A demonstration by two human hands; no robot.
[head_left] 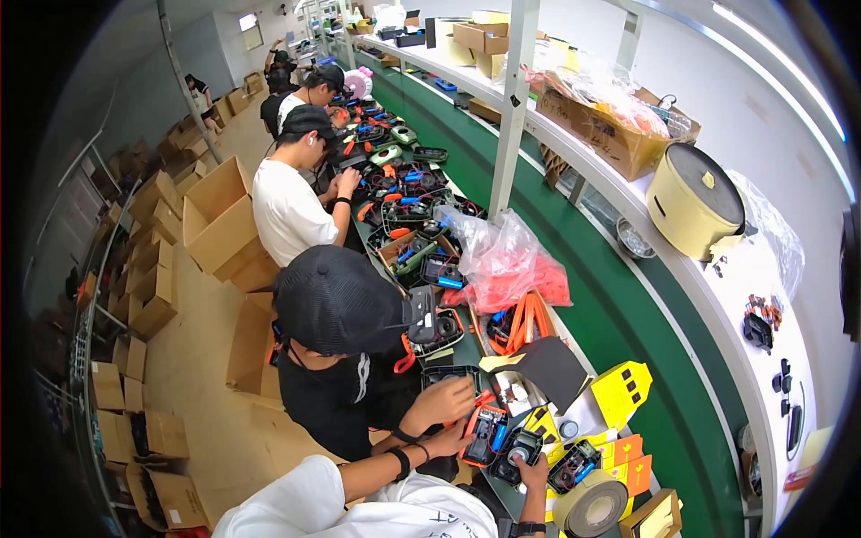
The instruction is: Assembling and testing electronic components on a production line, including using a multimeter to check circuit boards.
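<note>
**Looked down at one seriously crowded green worktop**

Had the right hand curled around the right side of a black housing, thumb up by its round, speaker-like part — clearly grasping that one. Saw it lying open side up in front of the body, just right of an orange-trimmed housing with a blue cylinder inside.

Had the left hand over at the left edge of the orange-trimmed housing, fingers seemingly touching it. Couldn't tell about an actual grip, though. Wore a black band on the left wrist and a dark watch on the right.

Noticed another hand just beyond the left one (not mine — belonging to the neighbour in the black cap).

Also spotted another open housing with a blue cylinder in it, just right of the right hand, then a wide roll, some orange cards and a yellow carton. Further along, saw orange straps in a box, a clear-and-red plastic bag and heaps of similar open housings running past more co-workers.
</note>
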